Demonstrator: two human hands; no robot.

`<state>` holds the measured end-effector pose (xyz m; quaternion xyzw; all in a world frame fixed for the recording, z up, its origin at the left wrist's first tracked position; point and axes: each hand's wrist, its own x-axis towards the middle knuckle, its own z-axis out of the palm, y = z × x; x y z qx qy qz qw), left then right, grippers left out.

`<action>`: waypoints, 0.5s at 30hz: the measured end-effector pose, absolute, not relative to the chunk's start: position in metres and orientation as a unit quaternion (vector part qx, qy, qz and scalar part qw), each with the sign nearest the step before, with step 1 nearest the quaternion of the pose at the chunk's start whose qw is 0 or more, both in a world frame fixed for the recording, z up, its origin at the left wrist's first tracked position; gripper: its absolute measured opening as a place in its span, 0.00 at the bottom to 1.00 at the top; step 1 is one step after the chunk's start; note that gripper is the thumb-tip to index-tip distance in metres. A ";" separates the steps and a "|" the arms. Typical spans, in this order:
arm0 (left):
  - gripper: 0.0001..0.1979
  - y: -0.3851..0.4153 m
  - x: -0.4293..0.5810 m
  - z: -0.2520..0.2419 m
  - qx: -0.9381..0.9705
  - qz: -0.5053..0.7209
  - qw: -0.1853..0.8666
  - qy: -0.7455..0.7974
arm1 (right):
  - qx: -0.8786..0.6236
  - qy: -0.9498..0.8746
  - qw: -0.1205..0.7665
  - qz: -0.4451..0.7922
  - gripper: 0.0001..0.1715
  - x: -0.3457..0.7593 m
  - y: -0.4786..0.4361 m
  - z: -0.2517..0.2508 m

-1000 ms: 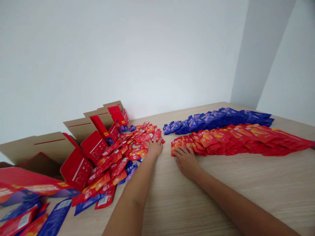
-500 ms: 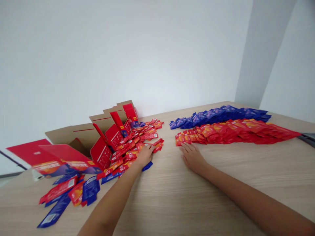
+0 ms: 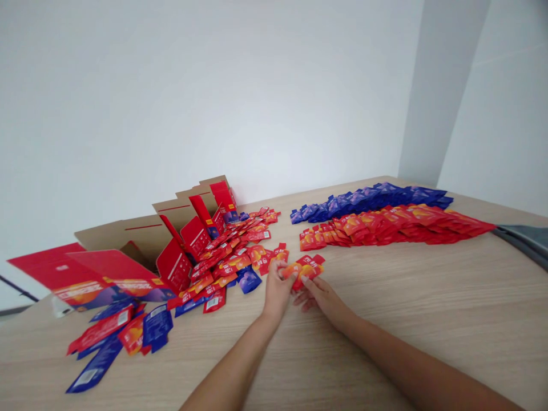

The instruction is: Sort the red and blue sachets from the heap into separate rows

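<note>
Between my hands, above the table's middle, are red-orange sachets [image 3: 303, 270], apparently two, overlapping. My left hand [image 3: 278, 287] pinches them from the left, thumb on top. On the right, my right hand [image 3: 319, 295] grips their near right side between thumb and fingers. Just beyond lies an overlapping row of red sachets [image 3: 385, 227], with a row of blue sachets [image 3: 368, 201] behind it. To the left of my hands spreads a loose pile of mostly red sachets [image 3: 231, 262]; a blue sachet [image 3: 248, 279] lies at its near edge.
Several open red cardboard boxes [image 3: 173, 265] lie along the left, brown flaps raised. Loose red and blue sachets [image 3: 124, 331] are at the near left. A dark object [image 3: 522, 240] rests at the right edge of the wooden table [image 3: 428, 302]. A pale wall stands behind.
My left hand has left the loose pile with red sachets and moved right. My right hand has come nearer from beside the red row, and both hands now hold the sachets.
</note>
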<state>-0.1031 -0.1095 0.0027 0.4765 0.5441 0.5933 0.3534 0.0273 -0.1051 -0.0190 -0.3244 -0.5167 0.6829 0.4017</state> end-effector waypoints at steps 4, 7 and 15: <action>0.13 -0.114 -0.079 0.002 0.503 0.524 0.381 0.572 | -0.341 -0.468 0.435 0.690 0.18 0.039 -0.103 -0.016; 0.12 -0.113 -0.075 0.007 0.579 0.484 0.339 0.561 | -0.345 -0.444 0.454 0.691 0.16 0.043 -0.098 -0.014; 0.27 -0.079 -0.112 0.004 0.659 0.332 0.057 0.672 | -0.421 -0.479 0.485 0.599 0.17 0.047 -0.079 -0.021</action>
